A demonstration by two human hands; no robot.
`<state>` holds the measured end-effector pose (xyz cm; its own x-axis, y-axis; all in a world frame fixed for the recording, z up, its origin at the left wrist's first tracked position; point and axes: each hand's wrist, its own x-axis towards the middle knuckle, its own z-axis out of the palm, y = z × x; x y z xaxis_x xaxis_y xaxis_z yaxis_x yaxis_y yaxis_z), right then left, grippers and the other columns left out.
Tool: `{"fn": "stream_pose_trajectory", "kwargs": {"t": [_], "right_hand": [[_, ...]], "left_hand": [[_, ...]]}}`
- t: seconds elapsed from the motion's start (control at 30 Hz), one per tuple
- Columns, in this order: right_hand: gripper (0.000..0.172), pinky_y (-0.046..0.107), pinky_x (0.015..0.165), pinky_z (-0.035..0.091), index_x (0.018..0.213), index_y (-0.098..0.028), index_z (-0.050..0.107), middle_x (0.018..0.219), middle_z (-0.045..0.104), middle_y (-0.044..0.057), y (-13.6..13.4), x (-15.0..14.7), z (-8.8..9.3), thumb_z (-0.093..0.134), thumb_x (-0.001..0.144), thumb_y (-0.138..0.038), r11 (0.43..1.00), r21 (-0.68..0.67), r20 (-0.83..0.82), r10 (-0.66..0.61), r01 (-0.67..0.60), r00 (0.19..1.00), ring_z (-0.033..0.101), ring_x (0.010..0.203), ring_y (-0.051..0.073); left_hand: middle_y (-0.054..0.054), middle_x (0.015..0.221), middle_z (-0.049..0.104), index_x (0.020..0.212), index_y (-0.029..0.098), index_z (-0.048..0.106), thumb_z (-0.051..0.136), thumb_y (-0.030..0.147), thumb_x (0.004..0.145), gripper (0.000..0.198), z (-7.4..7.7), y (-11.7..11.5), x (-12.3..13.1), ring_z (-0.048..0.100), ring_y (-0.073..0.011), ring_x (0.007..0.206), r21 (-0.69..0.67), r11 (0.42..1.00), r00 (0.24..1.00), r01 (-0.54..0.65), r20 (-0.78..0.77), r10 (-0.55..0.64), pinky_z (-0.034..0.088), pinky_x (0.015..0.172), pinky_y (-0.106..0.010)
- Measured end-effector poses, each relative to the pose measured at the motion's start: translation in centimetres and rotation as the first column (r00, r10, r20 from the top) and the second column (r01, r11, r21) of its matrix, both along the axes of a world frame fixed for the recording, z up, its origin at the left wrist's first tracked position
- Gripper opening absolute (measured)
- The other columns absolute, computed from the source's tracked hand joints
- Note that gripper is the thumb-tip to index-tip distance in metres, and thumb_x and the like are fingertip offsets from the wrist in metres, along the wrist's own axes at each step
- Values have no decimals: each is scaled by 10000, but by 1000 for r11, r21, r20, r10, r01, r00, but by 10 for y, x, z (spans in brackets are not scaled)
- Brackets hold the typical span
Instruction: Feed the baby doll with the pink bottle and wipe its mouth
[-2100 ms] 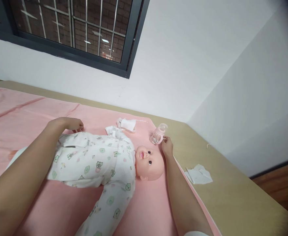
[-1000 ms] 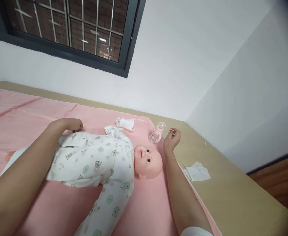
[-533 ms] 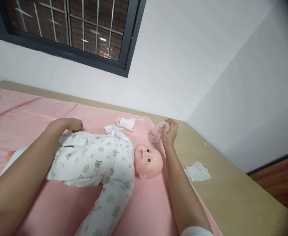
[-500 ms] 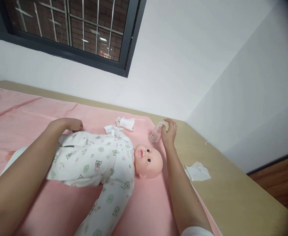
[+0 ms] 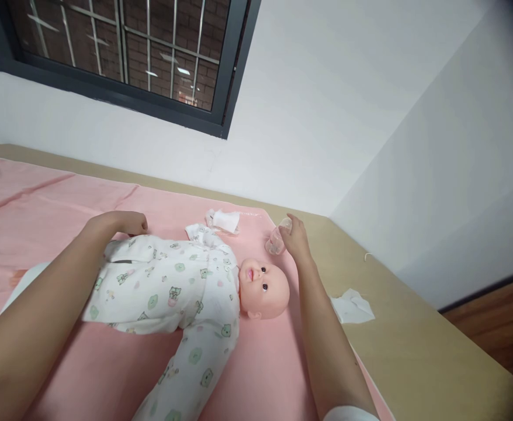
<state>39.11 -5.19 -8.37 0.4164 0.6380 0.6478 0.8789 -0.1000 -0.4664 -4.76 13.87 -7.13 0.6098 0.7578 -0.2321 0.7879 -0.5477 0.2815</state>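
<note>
A baby doll [image 5: 263,289] lies face up in a white top [image 5: 186,280] with green and pink prints, its head toward the right. My left hand [image 5: 132,223] is curled into a fist at the far side of the doll's waist, with nothing visible in it. Beyond the doll's head, a clear bottle [image 5: 274,241] leans toward the right. My right hand [image 5: 295,237] has its thumb and fingers around the bottle's upper end; the palm side is partly hidden.
Under the doll is a pink sheet [image 5: 256,374] over a wooden surface [image 5: 397,327]. A white tissue in clear wrapping [image 5: 226,221] lies near the doll's far sleeve. Another white tissue [image 5: 355,307] sits right of my right forearm. Behind are a wall and a barred window.
My right hand has moved slightly left onto the bottle's top end, and its fingers have closed in. My left hand and the doll look unchanged.
</note>
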Motion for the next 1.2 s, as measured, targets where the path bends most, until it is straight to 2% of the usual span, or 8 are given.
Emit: {"fn": "stream_pose_trajectory", "kwargs": {"t": [0.07, 0.2, 0.3, 0.77, 1.03, 1.2], "right_hand": [[500, 509, 1064, 366, 1239, -129, 523, 1260, 532, 178, 0, 0, -2, 506, 761, -275, 1000, -4, 1, -7, 7, 1000, 494, 1186, 303], [486, 508, 1066, 366, 1230, -123, 521, 1261, 520, 181, 0, -1, -3, 488, 766, -260, 1000, -3, 18, -10, 10, 1000, 496, 1183, 299], [487, 511, 1067, 365, 1233, -120, 517, 1248, 519, 183, -1, -1, -3, 487, 766, -255, 1000, -4, 24, 0, 0, 1000, 498, 1180, 298], [489, 496, 1049, 394, 1242, -141, 498, 1244, 484, 167, 1, -2, -8, 484, 764, -245, 1000, 23, 12, 21, -21, 1000, 492, 1177, 286], [512, 493, 1077, 364, 1252, -110, 485, 1256, 475, 189, -1, -4, -6, 485, 753, -221, 1000, 0, 29, 19, -19, 999, 484, 1187, 286], [481, 463, 1027, 417, 1214, -150, 514, 1241, 493, 161, -3, -8, -4, 499, 739, -231, 1000, 29, -9, 10, -10, 1000, 517, 1143, 269]], "left_hand": [[-75, 659, 626, 513, 202, 574, 577, 274, 487, 76, -1, 3, -1, 597, -272, 624, -62, 998, 998, -29, -55, 26, 421, 574, -371], [-101, 888, 705, 690, 218, 642, 555, 290, 477, 241, -3, 8, -1, 642, -334, 838, -97, 992, 993, -75, -94, 66, 458, 648, -388], [-126, 950, 712, 726, 210, 646, 546, 289, 464, 292, -2, 9, 0, 644, -351, 892, -96, 992, 992, -84, -105, 74, 466, 674, -391], [-125, 924, 719, 740, 204, 655, 567, 285, 460, 305, -6, 12, 0, 642, -342, 879, -65, 996, 992, -55, -116, 47, 461, 661, -363], [-119, 944, 721, 701, 213, 650, 541, 254, 449, 277, -7, 14, 0, 642, -345, 885, -86, 995, 990, -43, -135, 32, 464, 668, -378], [-129, 909, 722, 681, 206, 650, 501, 215, 427, 294, -10, 19, -2, 653, -331, 824, -60, 997, 992, -41, -122, 34, 463, 636, -369]]}}
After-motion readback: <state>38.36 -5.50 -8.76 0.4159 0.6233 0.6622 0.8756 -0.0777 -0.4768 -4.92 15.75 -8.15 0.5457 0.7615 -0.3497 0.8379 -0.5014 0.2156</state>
